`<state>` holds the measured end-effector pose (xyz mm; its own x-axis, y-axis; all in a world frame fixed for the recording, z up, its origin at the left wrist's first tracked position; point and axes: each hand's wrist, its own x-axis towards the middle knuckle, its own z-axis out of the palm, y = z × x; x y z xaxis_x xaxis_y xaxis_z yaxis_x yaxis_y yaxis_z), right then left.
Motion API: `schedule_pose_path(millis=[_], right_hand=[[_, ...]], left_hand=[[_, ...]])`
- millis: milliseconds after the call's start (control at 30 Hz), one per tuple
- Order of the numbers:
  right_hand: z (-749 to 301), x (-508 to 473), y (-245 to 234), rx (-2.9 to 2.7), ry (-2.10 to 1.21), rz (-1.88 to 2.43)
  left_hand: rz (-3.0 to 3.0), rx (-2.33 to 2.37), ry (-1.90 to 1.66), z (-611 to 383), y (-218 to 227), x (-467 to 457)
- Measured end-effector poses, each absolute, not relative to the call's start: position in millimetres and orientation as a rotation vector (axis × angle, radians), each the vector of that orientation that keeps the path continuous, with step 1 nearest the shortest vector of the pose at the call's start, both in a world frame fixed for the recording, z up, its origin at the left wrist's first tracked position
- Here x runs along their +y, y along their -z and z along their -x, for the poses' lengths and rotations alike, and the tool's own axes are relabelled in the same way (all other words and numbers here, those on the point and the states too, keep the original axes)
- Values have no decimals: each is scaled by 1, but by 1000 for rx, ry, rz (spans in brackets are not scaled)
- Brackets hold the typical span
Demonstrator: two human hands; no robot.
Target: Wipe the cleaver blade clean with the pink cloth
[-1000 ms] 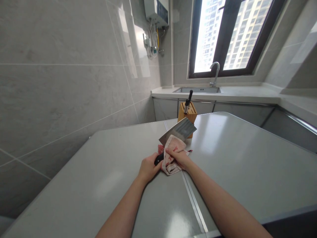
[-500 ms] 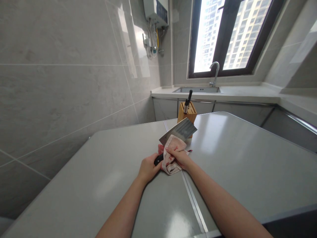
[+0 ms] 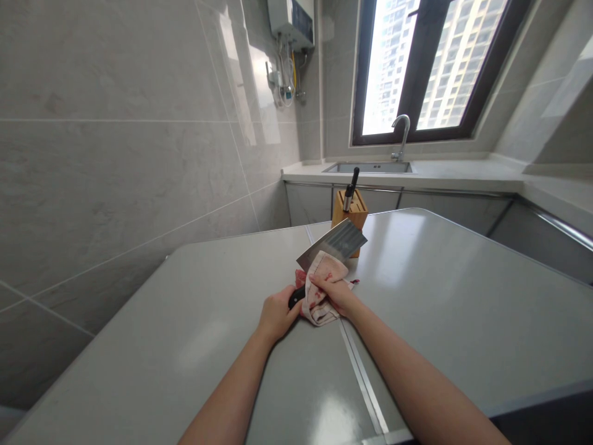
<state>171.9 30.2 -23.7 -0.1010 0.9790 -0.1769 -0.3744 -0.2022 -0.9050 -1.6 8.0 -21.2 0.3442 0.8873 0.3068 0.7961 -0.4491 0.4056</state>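
Observation:
My left hand point(image 3: 277, 314) is closed round the black handle of a cleaver point(image 3: 337, 243). Its wide steel blade points away from me and up to the right, in front of the knife block. In my right hand point(image 3: 337, 295) is a pink cloth point(image 3: 324, 267) with red marks, pinched between thumb and fingers. The cloth lies against the lower part of the blade near the handle and hides it there. A red patch of material point(image 3: 300, 277) shows behind the cloth beside the handle; I cannot tell whether it belongs to the cloth.
Just beyond the blade stands a wooden knife block point(image 3: 340, 210) holding black-handled tools. The grey table point(image 3: 222, 272) has a metal seam point(image 3: 361, 371) down its middle. Past its far edge run a white counter with a sink point(image 3: 370, 167) and a faucet point(image 3: 406, 133). A tiled wall rises at left.
Almost nothing differs. The cleaver blade and the cloth have shifted very slightly up and left; both hands keep their hold.

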Motion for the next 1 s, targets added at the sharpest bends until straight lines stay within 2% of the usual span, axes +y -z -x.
schedule_pose_path(millis=[1000], right_hand=[[-171,32,26,-828,-1482,996]], left_hand=[[-2373,1696,-843,1,22,8]])
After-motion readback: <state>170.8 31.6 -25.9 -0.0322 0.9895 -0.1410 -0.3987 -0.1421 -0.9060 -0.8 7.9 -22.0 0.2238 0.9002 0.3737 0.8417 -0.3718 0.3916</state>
